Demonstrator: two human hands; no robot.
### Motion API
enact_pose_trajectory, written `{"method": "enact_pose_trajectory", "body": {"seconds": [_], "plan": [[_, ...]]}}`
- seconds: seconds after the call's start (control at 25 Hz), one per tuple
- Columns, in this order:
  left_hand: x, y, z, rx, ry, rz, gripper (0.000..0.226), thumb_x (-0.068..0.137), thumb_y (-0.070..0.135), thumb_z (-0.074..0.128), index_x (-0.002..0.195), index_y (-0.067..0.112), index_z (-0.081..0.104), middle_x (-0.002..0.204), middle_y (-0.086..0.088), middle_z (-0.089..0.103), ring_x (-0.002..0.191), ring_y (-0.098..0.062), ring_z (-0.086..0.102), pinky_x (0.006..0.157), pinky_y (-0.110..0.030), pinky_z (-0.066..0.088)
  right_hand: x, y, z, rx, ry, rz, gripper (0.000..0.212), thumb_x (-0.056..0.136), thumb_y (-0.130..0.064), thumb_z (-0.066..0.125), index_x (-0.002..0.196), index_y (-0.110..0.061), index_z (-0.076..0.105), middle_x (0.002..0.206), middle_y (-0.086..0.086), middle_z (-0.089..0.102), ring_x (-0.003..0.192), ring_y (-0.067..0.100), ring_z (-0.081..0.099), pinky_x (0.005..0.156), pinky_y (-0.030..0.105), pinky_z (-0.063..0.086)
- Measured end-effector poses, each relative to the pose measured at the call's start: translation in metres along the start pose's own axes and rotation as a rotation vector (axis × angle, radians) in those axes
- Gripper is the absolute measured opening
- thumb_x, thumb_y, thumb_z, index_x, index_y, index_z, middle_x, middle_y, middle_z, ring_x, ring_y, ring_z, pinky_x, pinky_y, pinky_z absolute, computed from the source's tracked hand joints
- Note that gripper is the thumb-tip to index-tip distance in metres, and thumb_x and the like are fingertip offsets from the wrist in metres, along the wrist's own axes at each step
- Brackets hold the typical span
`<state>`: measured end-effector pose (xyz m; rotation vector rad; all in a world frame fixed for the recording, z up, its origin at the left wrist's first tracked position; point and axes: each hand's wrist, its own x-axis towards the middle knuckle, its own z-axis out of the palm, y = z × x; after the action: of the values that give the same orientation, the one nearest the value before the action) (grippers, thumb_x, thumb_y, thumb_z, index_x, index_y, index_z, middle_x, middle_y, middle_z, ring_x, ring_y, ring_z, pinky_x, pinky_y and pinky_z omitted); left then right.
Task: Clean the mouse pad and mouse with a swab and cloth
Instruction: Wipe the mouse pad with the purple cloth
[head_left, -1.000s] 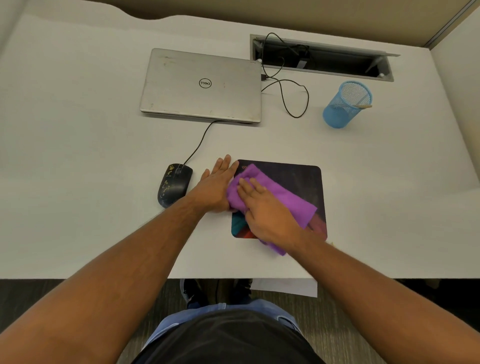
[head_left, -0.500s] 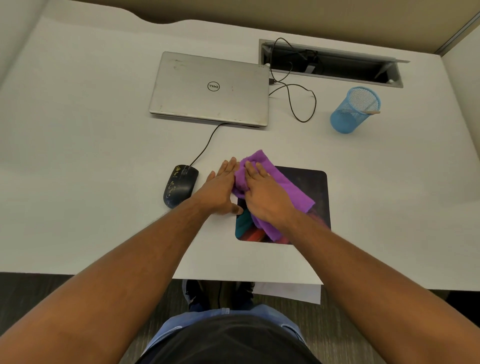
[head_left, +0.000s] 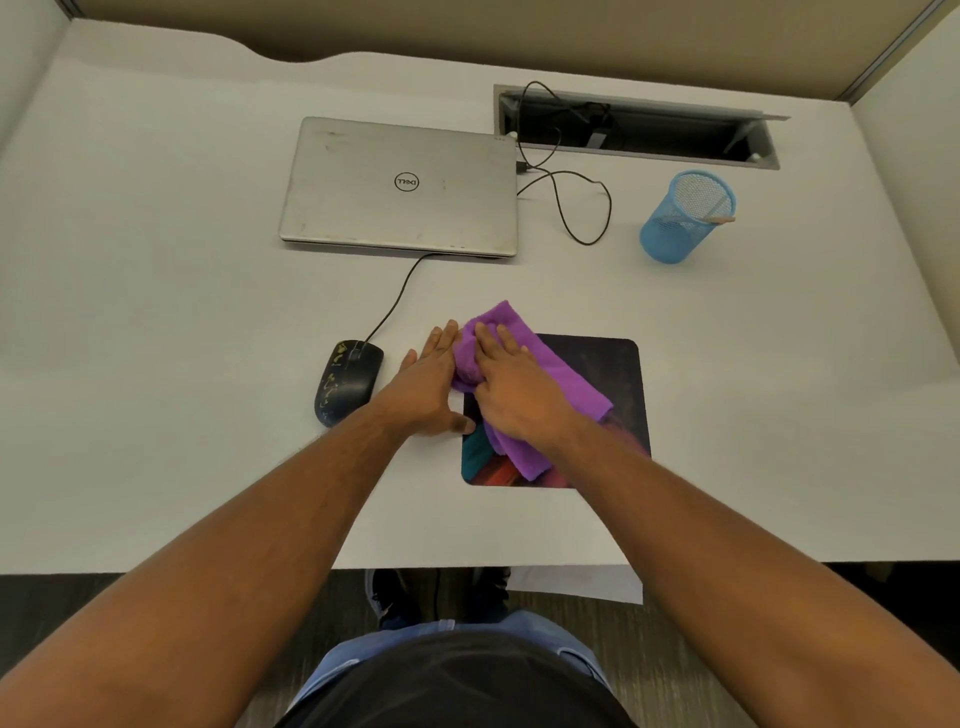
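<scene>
While both hands work at the middle of the frame, the scene reads as follows;
Right hand: right hand (head_left: 519, 395) lies flat on the purple cloth (head_left: 566, 379), fingers straight and pressing it down; its grip is not closed round anything
Cloth: bunched under the palm, spread over the left half of the mouse pad (head_left: 613, 374); its upper tip reaches past the pad's top edge onto the table (head_left: 156, 312)
Left hand: left hand (head_left: 428, 387) rests flat on the table just left of the pad, fingers straight, thumb touching the pad's left edge; fingertips beside the cloth; grip empty
Mouse: black mouse (head_left: 347, 382) sits left of centre, near the left wrist, pale marks on its shell; its cable runs up toward the laptop (head_left: 400, 187)
Laptop: closed, silver, upper centre
Pen holder: blue mesh pen holder (head_left: 683, 218) at upper right, well apart from the pad; a thin stick leans on its rim
</scene>
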<state>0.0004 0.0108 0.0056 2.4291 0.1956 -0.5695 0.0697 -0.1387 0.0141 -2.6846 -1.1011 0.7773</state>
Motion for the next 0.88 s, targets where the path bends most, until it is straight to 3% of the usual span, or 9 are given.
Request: {"method": "enact_pose_trajectory", "body": {"seconds": [0.24,0.52,0.68,0.88], "plan": [[0.002,0.002,0.001,0.073,-0.017,-0.017,0.123,0.081,0.041,0.079,0.156,0.019,-0.016,0.162,0.001,-0.024,0.15,-0.017,-0.019,0.121,-0.04,-0.006,-0.073,0.027,0.035,0.001,-0.008,-0.147,0.066,0.107,-0.032,0.037,0.163,-0.03,0.002,0.165,-0.017,-0.01,0.156,0.009,-0.007,0.123,0.031,-0.009],[0.0,0.0,0.0,0.009,0.004,-0.001,0.125,0.076,0.037,0.084,0.158,0.024,-0.011,0.164,0.002,-0.021,0.15,-0.016,-0.018,0.119,-0.04,-0.006,0.003,0.001,0.001,0.033,0.021,0.038,0.074,0.106,-0.02,0.043,0.164,-0.021,-0.003,0.172,-0.003,-0.007,0.158,0.02,-0.007,0.128,0.042,-0.002],[0.0,-0.001,0.0,0.01,-0.019,0.005,0.123,0.078,0.037,0.082,0.157,0.02,-0.011,0.163,0.002,-0.022,0.15,-0.016,-0.018,0.119,-0.039,-0.007,-0.034,0.003,0.024,0.053,0.02,-0.063,0.08,0.101,-0.015,0.051,0.164,-0.024,0.004,0.171,-0.007,-0.003,0.157,0.014,-0.007,0.124,0.036,-0.005],[0.0,0.0,-0.001,0.03,-0.027,0.011,0.122,0.081,0.037,0.079,0.157,0.019,-0.014,0.163,0.0,-0.023,0.149,-0.017,-0.02,0.12,-0.04,-0.007,-0.046,0.023,0.026,-0.012,-0.034,-0.132,0.069,0.106,-0.027,0.042,0.163,-0.031,0.002,0.169,-0.013,-0.004,0.155,0.007,-0.004,0.124,0.031,-0.004]]}}
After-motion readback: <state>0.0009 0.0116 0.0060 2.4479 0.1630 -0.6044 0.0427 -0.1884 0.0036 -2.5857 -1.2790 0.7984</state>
